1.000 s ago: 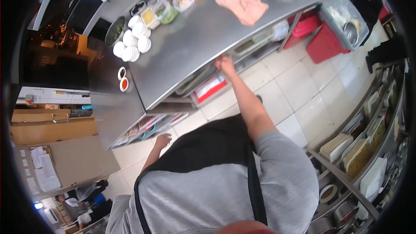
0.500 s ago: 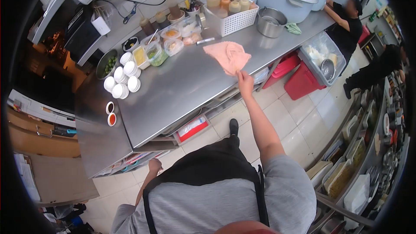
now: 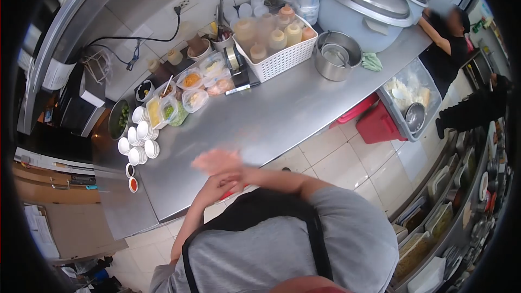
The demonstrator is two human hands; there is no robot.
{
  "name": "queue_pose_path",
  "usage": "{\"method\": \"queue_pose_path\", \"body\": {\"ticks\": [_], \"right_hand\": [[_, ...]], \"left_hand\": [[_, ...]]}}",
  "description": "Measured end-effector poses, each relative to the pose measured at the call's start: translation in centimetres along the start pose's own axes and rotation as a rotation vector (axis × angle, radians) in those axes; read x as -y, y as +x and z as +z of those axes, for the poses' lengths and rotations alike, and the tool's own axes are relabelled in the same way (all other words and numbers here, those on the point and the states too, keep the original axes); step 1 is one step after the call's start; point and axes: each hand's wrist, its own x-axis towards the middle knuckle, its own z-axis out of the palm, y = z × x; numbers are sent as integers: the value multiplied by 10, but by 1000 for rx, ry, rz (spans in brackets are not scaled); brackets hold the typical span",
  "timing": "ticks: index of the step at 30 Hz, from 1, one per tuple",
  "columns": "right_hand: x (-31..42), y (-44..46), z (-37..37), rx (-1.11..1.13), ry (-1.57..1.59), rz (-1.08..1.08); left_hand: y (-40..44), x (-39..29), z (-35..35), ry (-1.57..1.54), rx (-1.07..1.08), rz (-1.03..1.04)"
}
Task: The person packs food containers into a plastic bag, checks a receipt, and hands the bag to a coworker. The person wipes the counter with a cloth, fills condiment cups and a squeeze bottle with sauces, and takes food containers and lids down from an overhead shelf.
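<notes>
Grey shirt (image 3: 255, 260) — short sleeves (image 3: 353, 220); black apron (image 3: 255, 209) — narrow shoulder straps (image 3: 319, 244).

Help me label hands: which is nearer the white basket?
Right. The right hand is well short of the white basket; the left hand is slightly farther back, toward the person.

On the counter (image 3: 255, 125), bottles (image 3: 278, 40) were held in a basket (image 3: 282, 64), flanked right by a pan (image 3: 334, 73), behind which a lidded pot (image 3: 358, 19) was stationed! Left of the basket, food containers (image 3: 194, 99) were clustered; farther left, stacked cups (image 3: 144, 130), sauce cups (image 3: 133, 185) set before them. And the left hand (image 3: 217, 185) was spotted at the near edge!
</notes>
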Motion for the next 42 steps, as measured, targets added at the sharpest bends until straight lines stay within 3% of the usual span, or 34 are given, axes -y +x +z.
{"method": "queue_pose_path", "body": {"ticks": [1,2,4,6,7,9,10,11,13,14,16,17,19,20,22,23,25,26,28,29,31,33,35,38,40,42], "right_hand": [[4,0,27,159,107,-55],[-6,-7,46,163,114,-53],[-26,-13,71,-28,153,6],[-79,-11,-42,-7,428,-3],[-74,-25,-119,187,33,358],[-209,-82,-25,-537,-445,472],[-213,-84,-118,-299,28,641],[-265,-113,-95,-358,-497,783],[-320,-130,-110,-535,-735,808],[-319,-126,-113,-537,-747,814],[-314,-102,-105,-480,-530,1124],[-303,-97,-99,-478,-526,1129],[-274,-100,-89,-317,-346,788],[-258,-104,-95,-313,-345,791],[-228,-105,-125,-65,288,608],[-223,-106,-146,-67,291,607],[-222,-116,-183,-610,18,555],[-243,-120,-180,-614,18,552],[-288,-123,-161,-652,2,765],[-283,-121,-159,-639,-495,621],[-267,-110,-115,-519,-468,569],[-226,-122,-84,-460,-223,205],[-187,-140,-115,-112,-191,0],[-231,-206,-94,-95,-11,80],[-238,-222,-175,-206,243,203],[-264,-255,-180,-113,-12,400]], "left_hand": [[16,-2,-1,59,-1,119],[28,-4,-1,119,-1,236],[42,-12,-9,83,22,208],[49,-25,-22,127,4,115],[53,-26,-30,146,-4,124],[62,-27,-46,170,29,94],[70,-30,-55,198,48,81],[79,-40,-62,200,67,88],[96,-63,-69,265,55,-16],[108,-73,-72,267,63,-5],[129,-91,-77,340,6,306],[139,-103,-78,293,-9,350],[163,-131,-83,245,-64,455],[176,-144,-85,239,-111,512],[201,-175,-90,175,-162,455],[214,-192,-90,241,-210,459],[246,-221,-80,314,-258,462],[265,-233,-72,397,-367,508],[310,-246,-61,485,-474,541],[336,-247,-56,652,-557,548],[361,-261,-47,821,-652,538],[369,-280,-35,1005,-420,325],[381,-289,-36,1017,-394,219],[381,-305,-26,1059,-373,102],[384,-305,-17,1093,-388,71],[398,-297,-17,1127,-466,111]]}}
